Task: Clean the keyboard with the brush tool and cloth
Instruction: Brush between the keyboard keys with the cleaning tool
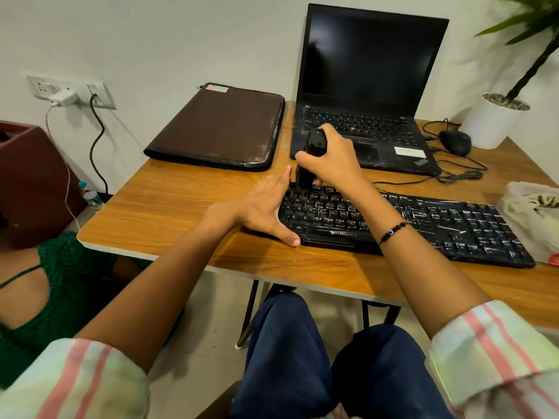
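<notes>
On the wooden surface (169, 207), my right hand (329, 158) grips the brush tool (310, 158) upright on the keyboard (423, 225); my left hand (260, 207), fingers straight, steadies its edge. Brushing step; next, I think, sweep along the rows.

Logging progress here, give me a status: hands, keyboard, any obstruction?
Right hand grips brush tool, tip on keyboard top-left keys. Left hand flat, steadying keyboard's left end. Cloth in bag at right, untouched. Nothing in the way.

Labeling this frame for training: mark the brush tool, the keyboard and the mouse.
brush tool (306, 172): head view, on its black body below the gripping fingers.
keyboard (453, 225): head view, on the right key block.
mouse (455, 142): head view, on its top shell.
</notes>
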`<state>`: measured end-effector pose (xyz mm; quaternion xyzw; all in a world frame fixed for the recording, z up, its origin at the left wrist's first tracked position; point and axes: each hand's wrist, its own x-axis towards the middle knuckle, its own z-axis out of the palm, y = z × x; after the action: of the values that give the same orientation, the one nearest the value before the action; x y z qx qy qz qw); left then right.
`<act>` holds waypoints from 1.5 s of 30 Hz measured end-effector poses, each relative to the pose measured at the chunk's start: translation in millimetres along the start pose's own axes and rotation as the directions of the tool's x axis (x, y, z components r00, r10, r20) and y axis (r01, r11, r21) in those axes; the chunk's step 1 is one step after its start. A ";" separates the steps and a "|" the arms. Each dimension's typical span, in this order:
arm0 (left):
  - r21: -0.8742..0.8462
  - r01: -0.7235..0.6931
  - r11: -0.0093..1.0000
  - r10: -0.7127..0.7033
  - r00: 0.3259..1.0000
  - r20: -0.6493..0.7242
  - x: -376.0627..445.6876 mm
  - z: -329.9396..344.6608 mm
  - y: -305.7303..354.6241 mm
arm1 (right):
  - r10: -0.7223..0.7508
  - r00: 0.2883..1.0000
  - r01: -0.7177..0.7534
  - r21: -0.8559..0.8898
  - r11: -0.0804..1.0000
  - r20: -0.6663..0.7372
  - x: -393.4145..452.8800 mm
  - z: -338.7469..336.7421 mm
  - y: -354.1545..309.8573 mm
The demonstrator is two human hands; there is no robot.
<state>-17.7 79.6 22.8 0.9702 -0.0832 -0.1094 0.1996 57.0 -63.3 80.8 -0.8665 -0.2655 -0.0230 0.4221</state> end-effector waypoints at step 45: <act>-0.214 -0.017 0.977 -0.015 0.988 -0.150 -6.4 16.3 -2.8 | -0.044 0.653 0.226 -0.139 0.964 0.756 46.6 -52.3 -3.4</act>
<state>-27.6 77.5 8.2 0.9484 -0.0560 -0.0438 0.3089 105.0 -79.9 129.2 -0.8182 -0.4748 0.2736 0.1741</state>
